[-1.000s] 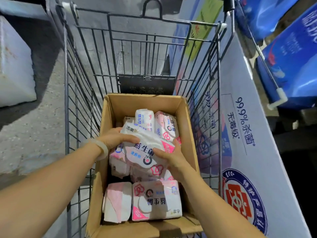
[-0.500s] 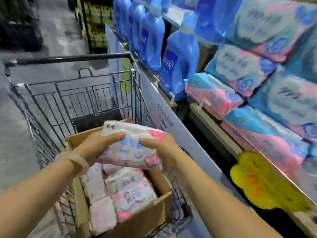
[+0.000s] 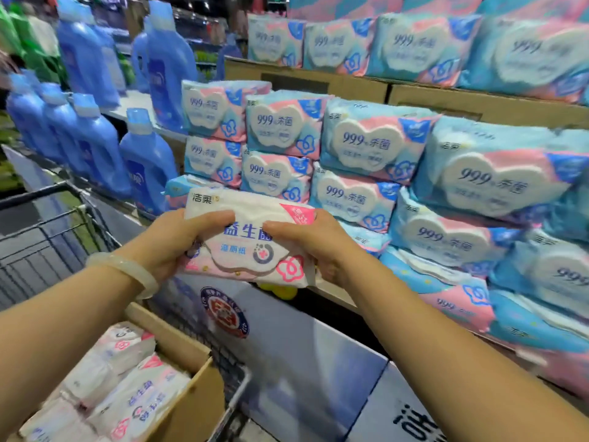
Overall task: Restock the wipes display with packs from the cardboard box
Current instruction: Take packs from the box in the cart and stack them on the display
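I hold a white and pink wipes pack (image 3: 245, 250) with blue lettering in front of me at chest height. My left hand (image 3: 172, 240) grips its left end and my right hand (image 3: 315, 247) grips its right end. The pack hovers just in front of the wipes display (image 3: 366, 148), where blue and pink packs are stacked in rows on cardboard shelves. At the bottom left, the open cardboard box (image 3: 191, 406) still holds several white and pink packs (image 3: 134, 387) and sits in a wire cart.
Blue detergent bottles (image 3: 146, 161) line the shelf left of the wipes. The wire shopping cart (image 3: 41, 250) stands at the left against a blue and white printed display base (image 3: 302, 362). A yellow tag (image 3: 283, 291) shows under the held pack.
Both hands lifted the pack out of the box and carried it up and right to the display. My view swung from the cart to the shelves.
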A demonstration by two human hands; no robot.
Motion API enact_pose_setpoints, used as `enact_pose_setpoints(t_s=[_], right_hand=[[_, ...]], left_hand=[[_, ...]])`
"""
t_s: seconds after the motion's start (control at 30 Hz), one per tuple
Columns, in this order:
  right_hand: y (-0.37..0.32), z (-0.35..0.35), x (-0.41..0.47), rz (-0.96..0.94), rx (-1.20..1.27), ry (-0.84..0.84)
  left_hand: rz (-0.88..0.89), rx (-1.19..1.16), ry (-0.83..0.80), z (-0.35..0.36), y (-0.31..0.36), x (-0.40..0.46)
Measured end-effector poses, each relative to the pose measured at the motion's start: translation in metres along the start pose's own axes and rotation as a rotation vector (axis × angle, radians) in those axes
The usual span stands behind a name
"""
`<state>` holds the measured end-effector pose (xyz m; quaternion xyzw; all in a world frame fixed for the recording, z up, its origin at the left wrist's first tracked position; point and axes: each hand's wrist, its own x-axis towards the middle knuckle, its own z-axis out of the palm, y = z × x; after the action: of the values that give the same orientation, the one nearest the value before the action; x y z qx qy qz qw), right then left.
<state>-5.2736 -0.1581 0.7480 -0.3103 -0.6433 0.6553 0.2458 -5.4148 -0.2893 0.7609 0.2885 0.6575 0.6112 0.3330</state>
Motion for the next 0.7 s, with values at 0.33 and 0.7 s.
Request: enact_pose_setpoints(t_s=[0.33, 0.7], right_hand=[[-0.026, -0.226, -0.170, -0.113, -0.073, 0.351], [-0.004, -0.441, -0.371, -0.101, -0.037, 0.559]], left_hand=[[0.106, 0.015, -0.361, 0.241, 0.041, -0.079], [0.139, -0.018, -0.739, 0.492, 0.022, -0.197]])
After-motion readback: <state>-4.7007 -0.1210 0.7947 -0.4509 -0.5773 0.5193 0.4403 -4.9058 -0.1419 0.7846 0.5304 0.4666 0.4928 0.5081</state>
